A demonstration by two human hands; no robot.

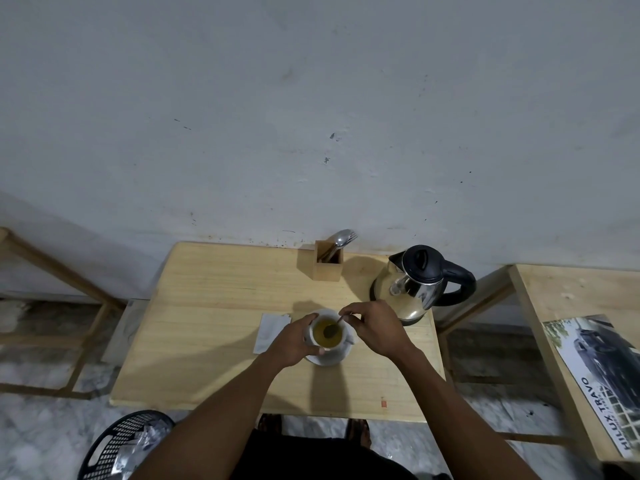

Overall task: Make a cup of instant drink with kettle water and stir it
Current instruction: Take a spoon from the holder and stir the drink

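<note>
Nearest, at the lower left of the frame, a black perforated basket (114, 445) with crumpled wrappers is recorded on the floor.

Item, centre frame: a white cup (327, 332) filled with yellow-brown drink is set on a white saucer (329, 358) upon the wooden table (207, 341). The cup is steadied by the left hand (294, 341), which is wrapped around its left wall. A spoon (334, 327) is pinched at the handle tip by the right hand (374, 327), its bowl sunk in the liquid. Stirring is judged to be the step in hand.

Handling: the cup is judged rigid, breakable and likely hot from kettle water; a hold on the outer wall or the handle, if one is present, is advised, the saucer being liable to slide. The spoon is light and stiff.

Item, left of the cup: an opened white sachet (272, 332) is laid flat.

Item, right of centre: a steel kettle (415, 285) with black lid and handle is stood near the cup.

Farthest, at the table's back edge: a wooden cutlery holder (328, 266) is stocked with cutlery.
</note>
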